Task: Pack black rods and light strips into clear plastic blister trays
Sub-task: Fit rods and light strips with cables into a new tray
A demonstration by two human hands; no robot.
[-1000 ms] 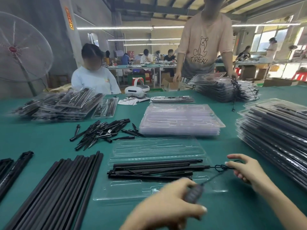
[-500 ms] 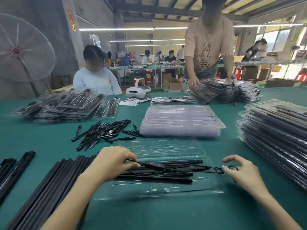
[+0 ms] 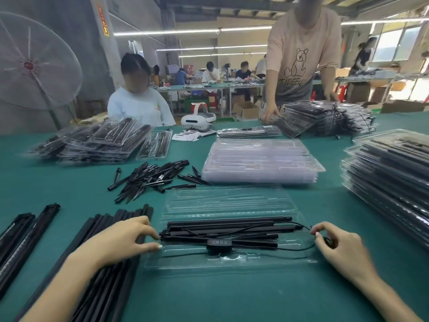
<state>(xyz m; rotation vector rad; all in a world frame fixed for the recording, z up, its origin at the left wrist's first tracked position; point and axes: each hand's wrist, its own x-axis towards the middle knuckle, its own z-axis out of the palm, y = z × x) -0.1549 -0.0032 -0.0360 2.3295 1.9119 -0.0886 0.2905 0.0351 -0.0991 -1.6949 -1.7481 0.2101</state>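
Note:
An open clear blister tray (image 3: 228, 260) lies on the green table in front of me. Black rods and light strips (image 3: 222, 230) lie lengthwise in it, with a small black controller (image 3: 220, 243) and its thin cable (image 3: 299, 248) on top. My left hand (image 3: 120, 240) rests at the tray's left end, its fingertips pinching the ends of the rods. At the right end my right hand (image 3: 339, 248) holds the coiled end of the cable with curled fingers.
Long black rods (image 3: 102, 270) lie in a row at my left. Short black pieces (image 3: 151, 177) are piled beyond. A stack of empty trays (image 3: 260, 161) sits behind, packed trays (image 3: 390, 173) at right. Two people work across the table.
My left hand has set the controller down on the rods and moved to the tray's left end. The right hand stays at the cable's end.

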